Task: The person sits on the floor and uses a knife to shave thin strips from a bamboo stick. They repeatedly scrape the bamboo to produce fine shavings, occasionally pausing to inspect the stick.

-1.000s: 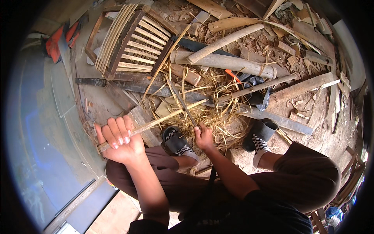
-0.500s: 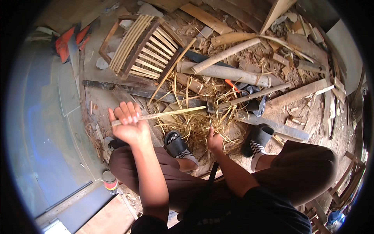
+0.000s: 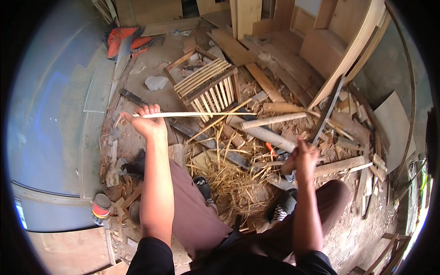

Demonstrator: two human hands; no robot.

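A long, pale split-bamboo strip (image 3: 201, 114) lies almost level across the view, its thin end pointing right. My left hand (image 3: 149, 123) has its fingers closed round the thick end. On the right, my right hand (image 3: 306, 160) is wrapped round the handle of a machete, whose long dark blade (image 3: 326, 110) slants up and away. The blade is well apart from the strip. Between my feet, curly bamboo shavings (image 3: 236, 185) are heaped on the ground. Beyond the strip stands a slatted wooden frame (image 3: 206, 87), tilted on the floor.
Round poles (image 3: 263, 133), planks (image 3: 266, 82) and wood scraps litter the ground ahead. A tall board (image 3: 350, 59) leans at the right. Large sheets (image 3: 59, 114) line the left side, near a paint can (image 3: 101, 205) and an orange-and-dark cloth (image 3: 121, 41).
My right hand has lifted the machete from above the shavings up to the right. My left hand has raised the strip and turned it nearer level. The view has tilted up.
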